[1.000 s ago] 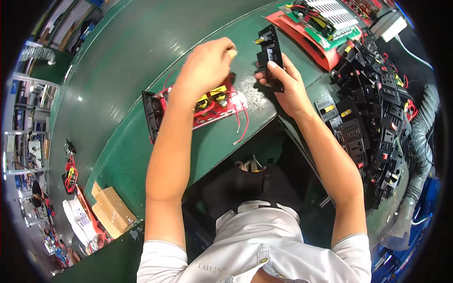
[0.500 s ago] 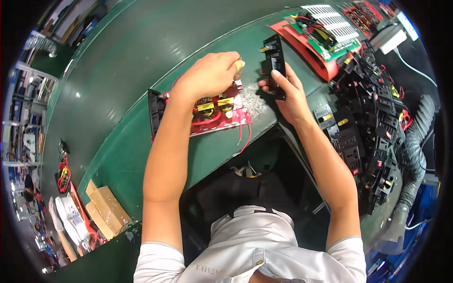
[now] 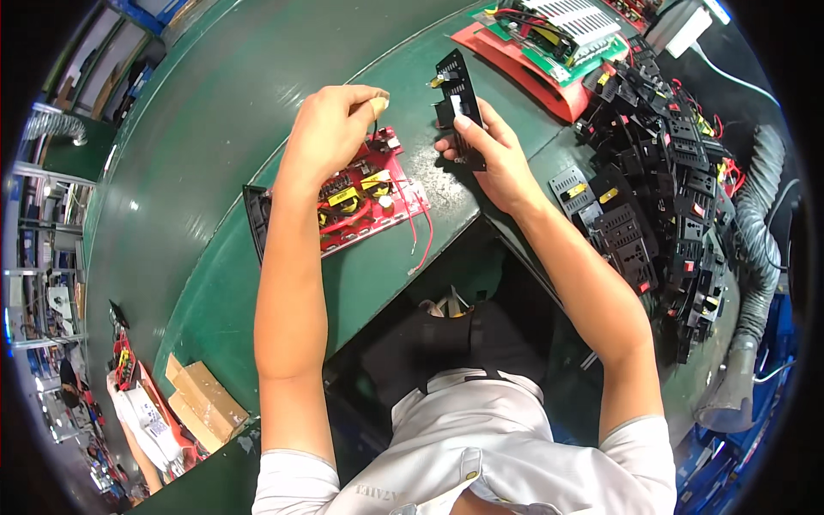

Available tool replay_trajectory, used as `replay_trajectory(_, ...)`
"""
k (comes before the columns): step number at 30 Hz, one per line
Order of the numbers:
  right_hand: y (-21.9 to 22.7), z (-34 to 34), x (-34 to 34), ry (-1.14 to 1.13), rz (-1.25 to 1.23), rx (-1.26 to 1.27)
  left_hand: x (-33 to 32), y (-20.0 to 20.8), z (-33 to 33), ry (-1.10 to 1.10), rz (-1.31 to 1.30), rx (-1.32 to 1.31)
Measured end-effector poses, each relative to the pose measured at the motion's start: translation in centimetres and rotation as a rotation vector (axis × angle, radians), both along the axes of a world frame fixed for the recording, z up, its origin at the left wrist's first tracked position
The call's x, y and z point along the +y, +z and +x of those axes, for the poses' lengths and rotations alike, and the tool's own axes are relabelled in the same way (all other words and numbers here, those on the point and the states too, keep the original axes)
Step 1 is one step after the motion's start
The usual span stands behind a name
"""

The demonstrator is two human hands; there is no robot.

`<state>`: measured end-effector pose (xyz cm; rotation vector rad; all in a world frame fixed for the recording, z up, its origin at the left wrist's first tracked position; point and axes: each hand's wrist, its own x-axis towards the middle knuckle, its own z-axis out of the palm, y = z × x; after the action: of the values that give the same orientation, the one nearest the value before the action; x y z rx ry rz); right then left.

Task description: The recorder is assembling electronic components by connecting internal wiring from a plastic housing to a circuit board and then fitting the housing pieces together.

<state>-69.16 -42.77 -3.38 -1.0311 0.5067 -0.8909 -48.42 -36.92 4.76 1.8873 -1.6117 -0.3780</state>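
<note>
My left hand [image 3: 330, 129] is closed in a pinch above the far side of a red circuit board [image 3: 360, 219]. A pale yellow patch shows at its fingertips, and a thin dark line runs down from them towards the board. I cannot make out what the pinch holds. The board carries yellow-taped coils [image 3: 344, 199], and two loose red wires [image 3: 415, 225] hang off its right side. A black end plate [image 3: 255, 219] stands at its left end. To the right, my right hand [image 3: 498, 159] grips a black plastic panel [image 3: 457, 94] upright, thumb on its face; small parts project from its left side.
At the far right a green board with a white slotted cover [image 3: 586, 24] rests on a red sheet [image 3: 562, 96]. Several black socket panels [image 3: 625, 236] are heaped beside a grey hose [image 3: 755, 283]. A cardboard box [image 3: 206, 403] lies at the lower left; another person's arm [image 3: 142, 455] shows there.
The whole view has shifted, so the bench things appear further left. My left hand has drawn slightly back from the board's right end, uncovering more of it. My right hand still holds the black panel.
</note>
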Motion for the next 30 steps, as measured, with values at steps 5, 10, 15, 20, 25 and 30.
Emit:
replay_trajectory(5, -0.1, 0.1, 0.3, 0.011, -0.011, -0.019, -0.3, 0.0, -0.8, -0.042, 0.000, 0.084)
replay_trajectory(10, 0.1, 0.5, 1.0, 0.012, 0.043, -0.061, -0.4, -0.6, -1.5, -0.171, -0.074, 0.004)
replay_trajectory(15, 0.1, 0.5, 0.9, 0.060, 0.025, -0.056, -0.7, -1.5, -1.7, -0.213, -0.132, -0.009)
replay_trajectory(20, 0.1, 0.3, 0.8, 0.072, 0.018, -0.058, -0.6, -1.3, -2.3, -0.168, -0.101, -0.039)
replay_trajectory(25, 0.2, 0.6, 1.1, 0.029, -0.073, 0.014, -0.5, -1.2, -2.4, -0.150, -0.097, -0.023)
replay_trajectory(30, 0.1, 1.1, 1.9, -0.064, -0.253, 0.171, -0.4, -1.3, -2.4, -0.153, -0.112, -0.075)
